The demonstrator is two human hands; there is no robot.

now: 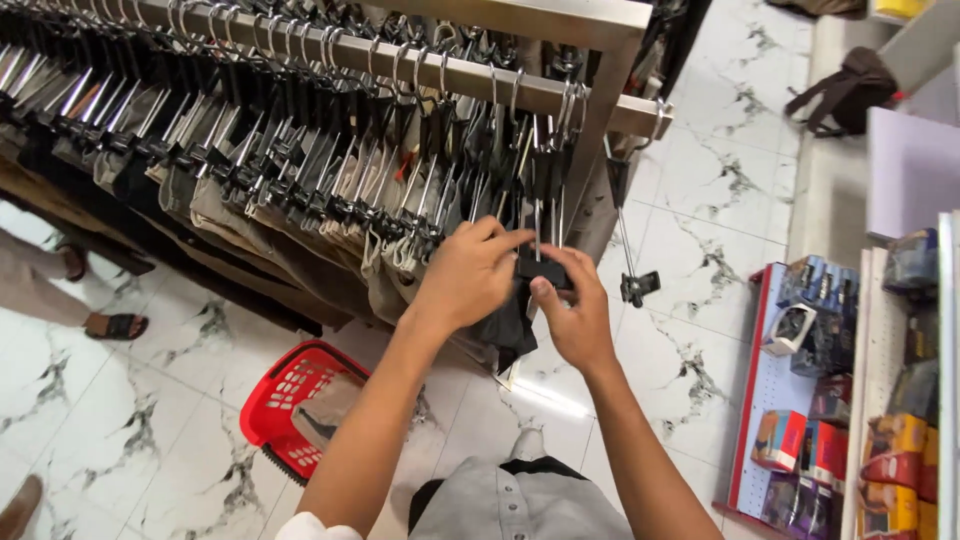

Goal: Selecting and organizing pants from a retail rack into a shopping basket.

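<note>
- In the centre of the frame, the left hand (468, 275) is closed around the black plastic clip (541, 268) of a metal clip hanger and the dark folded garment (505, 330) that hangs from it.
- Just right of it, the right hand (577, 315) pinches the same black clip, thumb on its front face and fingers curled behind; the two hands touch at the clip.
- The dark garment hangs below the hands, at the right end of a crowded row of khaki and dark trousers (250, 215) clipped to hangers.
- Those hangers hook over a silver metal rail (480, 80) that runs from the upper left of the frame to the upper centre.
- An empty clip hanger (630, 230) dangles from the rail's right end, just right of the hands.
- At lower left of centre, a red plastic shopping basket (290, 395) stands on the white marble floor (700, 250).
- At the left edge, another person's sandalled foot (115, 325) shows.
- At the right edge, a shelf of small coloured boxes (800, 440) stands.
- A brown bag (850, 90) lies at upper right.
</note>
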